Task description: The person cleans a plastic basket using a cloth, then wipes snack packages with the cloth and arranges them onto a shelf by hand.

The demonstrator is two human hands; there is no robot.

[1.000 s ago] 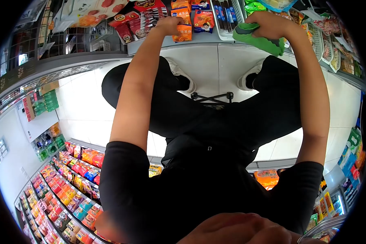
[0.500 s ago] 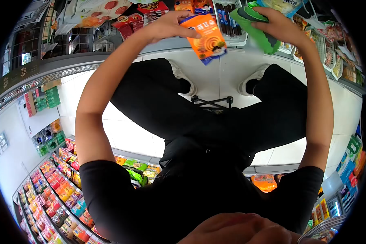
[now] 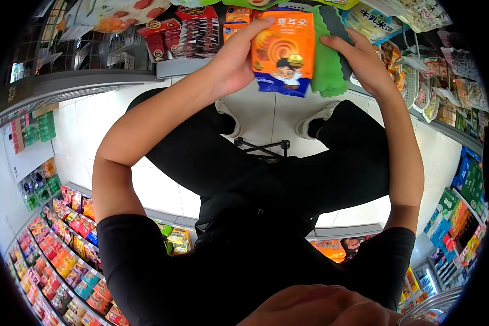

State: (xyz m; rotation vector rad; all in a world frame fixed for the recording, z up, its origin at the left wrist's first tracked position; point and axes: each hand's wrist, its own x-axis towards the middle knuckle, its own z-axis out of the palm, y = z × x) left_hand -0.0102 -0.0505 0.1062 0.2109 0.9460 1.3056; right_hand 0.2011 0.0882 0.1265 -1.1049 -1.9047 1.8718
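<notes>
My left hand [image 3: 237, 61] holds an orange snack bag [image 3: 283, 51] by its left side, thumb across the front near the top. Its blue lower edge hangs toward me, with a cartoon figure printed above it. The fingers behind the bag are hidden. In my right hand [image 3: 363, 58] a green cloth [image 3: 329, 76] with a wavy edge and a dark grey-green patch is gripped, thumb on top. The cloth is right beside the bag's right edge; whether they touch I cannot tell. More small orange packs [image 3: 237, 16] stand on the shelf behind my left hand.
Red packets [image 3: 200, 38] lie on the shelf at the left. A blue-and-white rice cracker bag [image 3: 370, 24] and baskets of snacks [image 3: 418, 87] are at the right. A black folding stool frame [image 3: 262, 145] shows between my legs. Stocked snack racks [image 3: 65, 255] stand behind me.
The orange bag has come closer to the cloth and now hangs straighter, its front facing me. My right hand has moved a little left and down with the cloth.
</notes>
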